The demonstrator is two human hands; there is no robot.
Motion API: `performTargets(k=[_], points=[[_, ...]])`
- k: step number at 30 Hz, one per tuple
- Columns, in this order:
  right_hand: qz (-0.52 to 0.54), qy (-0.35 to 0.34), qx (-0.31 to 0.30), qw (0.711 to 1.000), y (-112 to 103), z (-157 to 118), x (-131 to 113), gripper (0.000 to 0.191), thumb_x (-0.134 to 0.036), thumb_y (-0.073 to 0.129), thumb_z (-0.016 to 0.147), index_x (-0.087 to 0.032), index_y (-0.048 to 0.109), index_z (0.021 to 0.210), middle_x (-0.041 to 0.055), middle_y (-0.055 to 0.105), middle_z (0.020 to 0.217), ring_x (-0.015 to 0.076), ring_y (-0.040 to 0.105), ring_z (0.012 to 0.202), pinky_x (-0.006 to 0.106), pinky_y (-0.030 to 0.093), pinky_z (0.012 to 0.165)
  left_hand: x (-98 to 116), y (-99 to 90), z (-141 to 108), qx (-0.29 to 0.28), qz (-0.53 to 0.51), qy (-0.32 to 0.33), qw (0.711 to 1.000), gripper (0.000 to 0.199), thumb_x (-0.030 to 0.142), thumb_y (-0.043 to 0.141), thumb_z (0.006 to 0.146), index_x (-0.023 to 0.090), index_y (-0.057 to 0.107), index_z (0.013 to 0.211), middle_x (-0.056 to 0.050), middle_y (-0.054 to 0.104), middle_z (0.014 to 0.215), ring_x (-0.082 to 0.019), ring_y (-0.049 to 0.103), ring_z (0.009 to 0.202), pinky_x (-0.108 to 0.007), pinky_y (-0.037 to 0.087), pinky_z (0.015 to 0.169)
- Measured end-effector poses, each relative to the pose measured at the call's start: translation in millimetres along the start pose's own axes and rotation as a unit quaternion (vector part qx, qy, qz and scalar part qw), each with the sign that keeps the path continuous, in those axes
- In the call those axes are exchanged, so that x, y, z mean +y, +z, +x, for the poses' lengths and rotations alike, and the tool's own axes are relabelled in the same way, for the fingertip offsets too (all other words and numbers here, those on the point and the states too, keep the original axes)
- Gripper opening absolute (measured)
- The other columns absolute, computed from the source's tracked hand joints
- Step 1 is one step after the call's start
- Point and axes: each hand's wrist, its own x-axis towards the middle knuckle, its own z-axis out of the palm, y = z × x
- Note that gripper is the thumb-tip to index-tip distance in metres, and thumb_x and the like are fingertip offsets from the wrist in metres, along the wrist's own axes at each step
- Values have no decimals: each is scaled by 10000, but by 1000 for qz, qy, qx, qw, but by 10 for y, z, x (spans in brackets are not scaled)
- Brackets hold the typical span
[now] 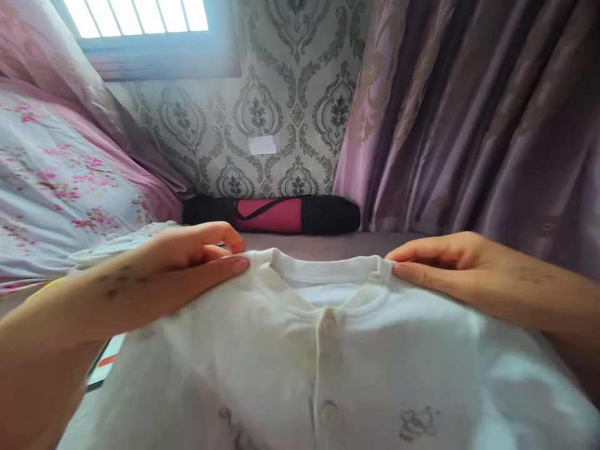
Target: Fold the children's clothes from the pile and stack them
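A white buttoned baby shirt (281, 350) with small grey bee prints spreads across the lower middle, its neckline facing away from me. My left hand (201, 253) pinches the shoulder seam left of the collar between thumb and fingers. On the other side, my right hand (435, 259) pinches the right shoulder close to the collar. The front placket shows two buttons down the middle. Both sleeves hang below my wrists, and the shirt's lower part runs out of view.
A black and pink rolled bag (272, 214) lies against the patterned wall (295, 112). Floral bedding (65, 169) rises at left, purple curtains (469, 125) hang at right. Some light cloth (122, 240) lies behind my left wrist. A barred window (140, 17) is at upper left.
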Motion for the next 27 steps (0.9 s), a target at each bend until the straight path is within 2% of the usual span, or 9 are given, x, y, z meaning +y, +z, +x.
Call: performTargets(k=[2,5,9,11,13,16,20,23,27], points=[[21,23,-22,999,100,209,213,368,-545,628,795,-273,750,1011,40,737,825,195,655,652,265,478,496,-185,137,233,-156,-30,-68,985,265,504,550,830,253,635,836,44,611,571,-108,476,417,-183,311,330],[21,54,-49,997,352,540,691,357,-512,602,810,-228,753,965,31,729,848,181,640,683,255,458,546,-664,501,560,-243,-36,-73,967,311,520,582,792,219,656,814,16,633,653,-115,519,543,-182,363,436],[-23,39,-69,997,800,931,1467,350,-432,524,858,-153,732,899,44,719,860,182,628,737,260,446,621,-1445,1171,802,-292,-22,-115,949,378,545,564,773,200,688,866,4,636,697,-133,542,621,-196,375,510],[-90,34,-29,995,1007,1067,1774,329,-378,486,888,-147,719,921,59,720,888,189,633,782,263,441,660,-1735,1492,850,-290,1,-115,950,389,527,523,794,181,684,871,-3,631,676,-137,537,611,-207,374,525],[-173,33,5,984,1161,1153,1958,299,-339,453,922,-185,702,983,57,720,947,192,638,859,263,427,719,-1910,1744,869,-269,44,-94,957,339,460,503,816,168,670,857,-21,650,712,-147,556,649,-216,384,565],[-280,48,21,959,1282,1212,2043,300,-348,385,973,-247,661,1037,48,709,996,200,638,913,264,401,712,-1992,1965,853,-219,126,-71,965,270,374,449,867,180,636,882,-47,674,802,-168,591,725,-238,388,628],[-351,44,26,935,1324,1267,2077,323,-366,305,1008,-252,602,1058,58,676,1062,216,637,921,284,384,691,-1940,2075,786,-164,196,-77,964,263,329,334,948,209,561,1007,-81,683,898,-204,624,823,-264,380,659],[-386,48,15,921,1324,1362,2138,337,-365,267,1016,-242,573,1086,73,658,1062,222,640,887,304,386,700,-1909,2116,794,-154,226,-93,957,266,327,292,974,215,516,1062,-109,680,962,-226,636,869,-279,383,672],[-399,51,3,916,1276,1556,2216,334,-357,266,1017,-240,563,1117,85,643,1074,228,632,910,316,391,721,-1960,2147,936,-162,249,-101,949,280,340,278,982,211,513,1064,-128,670,1020,-247,639,900,-293,392,676]])
